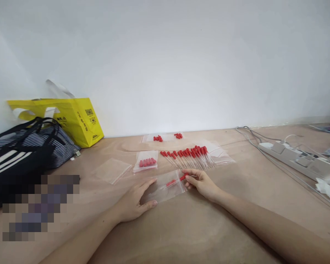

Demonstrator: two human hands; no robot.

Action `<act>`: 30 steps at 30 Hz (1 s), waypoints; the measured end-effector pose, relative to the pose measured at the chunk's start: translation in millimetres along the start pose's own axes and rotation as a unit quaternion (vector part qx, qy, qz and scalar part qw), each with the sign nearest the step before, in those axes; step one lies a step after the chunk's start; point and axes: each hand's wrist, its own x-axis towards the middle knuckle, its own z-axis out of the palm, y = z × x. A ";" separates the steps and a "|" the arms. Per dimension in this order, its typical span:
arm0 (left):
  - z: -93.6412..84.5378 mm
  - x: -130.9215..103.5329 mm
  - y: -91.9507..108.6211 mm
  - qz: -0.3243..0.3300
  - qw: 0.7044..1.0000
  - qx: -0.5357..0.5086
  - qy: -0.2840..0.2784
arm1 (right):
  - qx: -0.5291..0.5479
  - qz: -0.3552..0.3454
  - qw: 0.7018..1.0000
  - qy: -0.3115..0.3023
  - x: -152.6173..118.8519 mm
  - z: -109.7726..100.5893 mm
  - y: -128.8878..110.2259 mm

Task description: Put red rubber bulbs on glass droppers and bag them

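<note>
A clear zip bag (163,192) lies in front of me, with a red-bulbed dropper (171,182) inside it. My left hand (136,200) holds the bag's left end between the thumb and the spread fingers. At the bag's right-hand mouth, my right hand (200,183) pinches another dropper (183,176) by its red bulb; its pale stem points into the bag. Just beyond my hands, a row of droppers (188,154) with red bulbs and thin stems lies fanned out. Left of that row sits a stack of filled zip bags (145,162), red bulbs showing through the top one.
Flat zip bags lie at left (114,170) and at right (222,156). Small red bulbs (158,138) rest near the wall. A yellow bag (85,123) and dark striped bags (63,146) stand at left. At right are a power strip (299,157) and grey cables (266,152).
</note>
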 end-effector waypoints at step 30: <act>1.7 -1.8 -20.6 0.031 0.999 -0.034 0.022 | -0.566 -0.047 0.819 0.081 115.1 44.7 -27.1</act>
